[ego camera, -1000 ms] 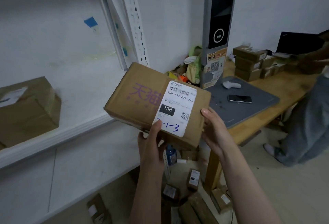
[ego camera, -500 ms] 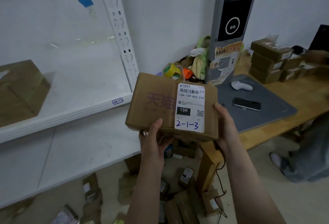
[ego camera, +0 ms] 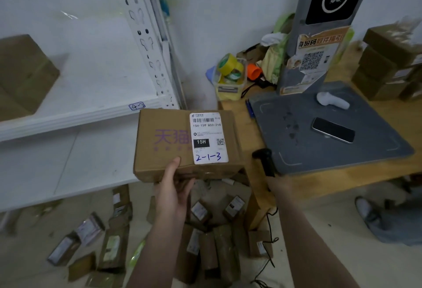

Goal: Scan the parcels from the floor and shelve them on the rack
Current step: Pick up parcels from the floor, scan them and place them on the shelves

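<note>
My left hand grips a brown parcel from below, thumb on its top face. The parcel lies level in front of the white rack shelf. Its white label faces up and reads 2-1-3. My right hand is off the parcel, at the table's front edge. It grips a black handheld scanner that stands just right of the parcel. Several parcels lie on the floor below my arms. Another brown box sits on the upper shelf at the left.
A wooden table holds a grey scanning stand with a phone and a white handheld device. Stacked boxes fill its far right. A tub of tape rolls stands by the wall. Another person's foot is at right.
My right hand left the parcel's right side and took hold of the black scanner at the table edge. The left hand now carries the parcel alone, lower and level.
</note>
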A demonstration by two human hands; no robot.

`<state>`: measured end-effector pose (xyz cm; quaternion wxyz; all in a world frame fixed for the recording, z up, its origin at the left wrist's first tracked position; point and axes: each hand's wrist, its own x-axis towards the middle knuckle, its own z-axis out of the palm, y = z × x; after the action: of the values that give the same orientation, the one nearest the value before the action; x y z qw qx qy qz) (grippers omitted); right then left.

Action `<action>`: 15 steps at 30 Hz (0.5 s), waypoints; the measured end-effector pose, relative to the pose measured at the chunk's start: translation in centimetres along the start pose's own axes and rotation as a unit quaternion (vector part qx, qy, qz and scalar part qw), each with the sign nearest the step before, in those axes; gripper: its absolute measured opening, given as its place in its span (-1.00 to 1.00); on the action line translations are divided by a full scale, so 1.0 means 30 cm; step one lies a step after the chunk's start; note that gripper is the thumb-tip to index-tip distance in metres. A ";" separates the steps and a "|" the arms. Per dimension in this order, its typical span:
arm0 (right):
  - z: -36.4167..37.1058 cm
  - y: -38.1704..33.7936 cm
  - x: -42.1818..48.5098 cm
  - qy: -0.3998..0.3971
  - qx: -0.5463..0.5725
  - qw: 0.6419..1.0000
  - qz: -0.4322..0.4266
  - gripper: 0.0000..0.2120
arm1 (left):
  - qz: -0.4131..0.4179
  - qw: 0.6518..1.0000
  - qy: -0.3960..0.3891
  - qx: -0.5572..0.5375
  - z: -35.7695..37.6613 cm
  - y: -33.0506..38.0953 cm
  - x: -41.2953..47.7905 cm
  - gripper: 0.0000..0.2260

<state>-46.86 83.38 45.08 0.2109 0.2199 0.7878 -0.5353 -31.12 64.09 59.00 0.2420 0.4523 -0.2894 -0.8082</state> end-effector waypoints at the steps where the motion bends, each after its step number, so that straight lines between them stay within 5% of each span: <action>1: 0.012 0.018 0.017 -0.010 -0.025 1.000 0.000 -0.76 | -0.006 1.000 0.001 0.000 0.002 -0.006 0.002 -0.72; 10: 0.060 -0.028 0.140 -0.020 -0.140 0.988 -0.056 -0.62 | -0.012 1.000 0.014 0.019 -0.014 -0.050 0.022 -0.78; 15: 0.048 -0.046 0.141 -0.058 -0.087 0.995 -0.005 -0.63 | 0.022 0.999 0.010 0.027 -0.043 -0.049 0.037 -0.68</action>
<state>-50.97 82.08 43.23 0.2722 0.1655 0.8186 -0.4779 -30.72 64.09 56.78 0.2507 0.4602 -0.3187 -0.7898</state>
